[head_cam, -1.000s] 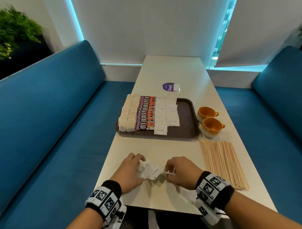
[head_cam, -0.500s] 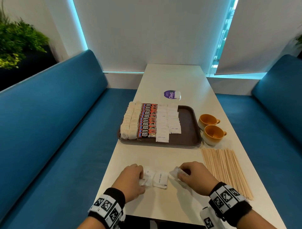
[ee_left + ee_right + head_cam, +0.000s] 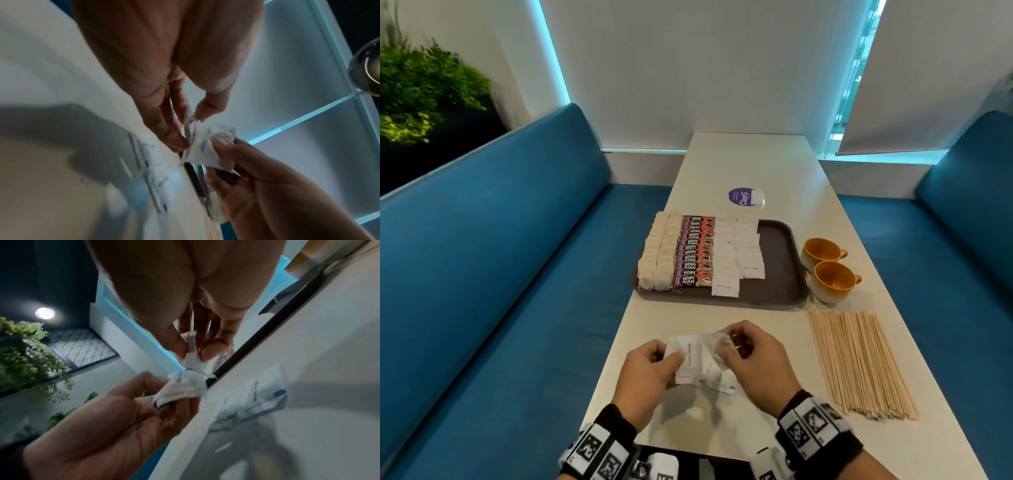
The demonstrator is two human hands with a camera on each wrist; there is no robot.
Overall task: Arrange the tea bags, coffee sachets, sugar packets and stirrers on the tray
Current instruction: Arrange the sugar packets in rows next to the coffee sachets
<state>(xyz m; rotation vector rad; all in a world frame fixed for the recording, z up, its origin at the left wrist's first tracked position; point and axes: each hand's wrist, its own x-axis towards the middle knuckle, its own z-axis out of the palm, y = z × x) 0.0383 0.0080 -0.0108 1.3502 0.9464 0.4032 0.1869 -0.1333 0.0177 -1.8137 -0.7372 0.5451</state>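
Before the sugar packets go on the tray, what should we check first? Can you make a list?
1. Left hand grips the sugar packets: ok.
2. Right hand pinches them too: ok.
3. Packets squared into a neat stack: not ok, they are fanned and crumpled.
4. Free space on the tray right of the sugar rows: ok.
5. Stirrers on the tray: not ok, they lie on the table.
6. How many packets are held: cannot tell.

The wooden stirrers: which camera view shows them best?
The head view: the stirrers lie in full as a bundle on the table, right of the hands. The right wrist view shows perhaps a blurred wooden corner; the left wrist view shows none.
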